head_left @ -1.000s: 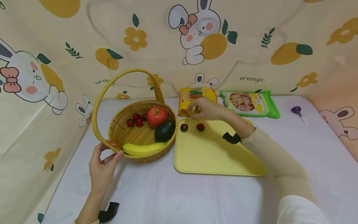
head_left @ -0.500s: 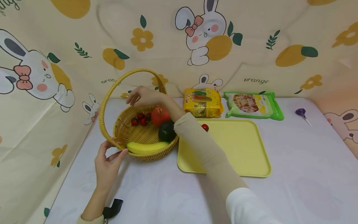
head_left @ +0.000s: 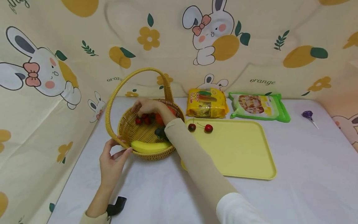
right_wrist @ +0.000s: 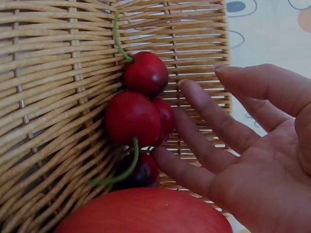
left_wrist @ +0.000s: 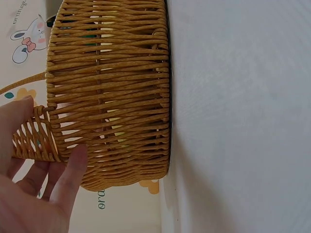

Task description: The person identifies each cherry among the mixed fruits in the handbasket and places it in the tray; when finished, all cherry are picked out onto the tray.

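My left hand (head_left: 110, 163) grips the yellow wicker basket (left_wrist: 109, 87) where its handle meets the rim, thumb and fingers on either side. Inside the basket, my right hand (head_left: 146, 106) is at the back wall with its fingers spread and extended. In the right wrist view its fingertips are right at several dark red cherries (right_wrist: 131, 119), two with green stems showing; the thumb stands apart. A red apple (right_wrist: 146, 213) lies beside the cherries. At the basket's front lies a banana (head_left: 149, 147). A dark avocado (head_left: 160, 133) is partly hidden by my right sleeve.
Right of the basket, a yellow tray (head_left: 240, 149) bears two stemmed cherries (head_left: 208, 128) near its back edge. Behind it lie a yellow snack packet (head_left: 207, 102) and a green-edged packet (head_left: 258, 106). A purple lollipop (head_left: 308, 114) lies far right. Patterned cloth closes off the back.
My right hand has moved left from above the tray's back edge and down into the basket, to the cherries. The left hand keeps its grip on the basket. The head view has shifted slightly.
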The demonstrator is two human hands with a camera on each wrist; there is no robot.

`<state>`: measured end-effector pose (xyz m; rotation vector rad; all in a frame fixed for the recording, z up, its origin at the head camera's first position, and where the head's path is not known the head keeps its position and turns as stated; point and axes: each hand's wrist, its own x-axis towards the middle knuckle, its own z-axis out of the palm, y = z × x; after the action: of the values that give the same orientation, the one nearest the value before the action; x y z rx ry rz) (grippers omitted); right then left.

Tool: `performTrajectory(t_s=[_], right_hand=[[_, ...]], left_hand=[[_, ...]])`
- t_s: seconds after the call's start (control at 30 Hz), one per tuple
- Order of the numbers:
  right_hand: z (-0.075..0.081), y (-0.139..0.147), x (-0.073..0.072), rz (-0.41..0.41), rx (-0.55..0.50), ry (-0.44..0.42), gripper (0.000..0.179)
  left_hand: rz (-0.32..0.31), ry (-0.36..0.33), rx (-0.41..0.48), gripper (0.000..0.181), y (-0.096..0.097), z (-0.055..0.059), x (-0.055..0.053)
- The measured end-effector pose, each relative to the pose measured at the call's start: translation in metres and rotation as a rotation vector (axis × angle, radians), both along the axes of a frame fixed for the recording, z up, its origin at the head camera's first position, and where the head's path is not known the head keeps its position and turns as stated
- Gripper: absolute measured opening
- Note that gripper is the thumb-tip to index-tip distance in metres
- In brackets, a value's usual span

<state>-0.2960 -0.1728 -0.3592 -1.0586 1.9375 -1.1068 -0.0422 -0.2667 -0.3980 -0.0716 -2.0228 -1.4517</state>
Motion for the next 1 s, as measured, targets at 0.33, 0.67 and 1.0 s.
performTrajectory(t_s=[0.33,0.67,1.0], right_hand=[[-0.008,0.002,-0.006,0.038,0.090,0.039,0.040],[-0.013,-0.008,0.001,0.107,0.206,0.089,0.031],[-0.013,-0.013,0.005,0.213,0.334,0.075,0.026]], left_hand=[[-0.018,0.013,0.012,0.054,-0.004,-0.014,-0.007],[0.002,0.009,-0.027,0.055,-0.010,-0.019,-0.001],[0.011,0.006,-0.028,0.058,-0.011,-0.021,-0.004]])
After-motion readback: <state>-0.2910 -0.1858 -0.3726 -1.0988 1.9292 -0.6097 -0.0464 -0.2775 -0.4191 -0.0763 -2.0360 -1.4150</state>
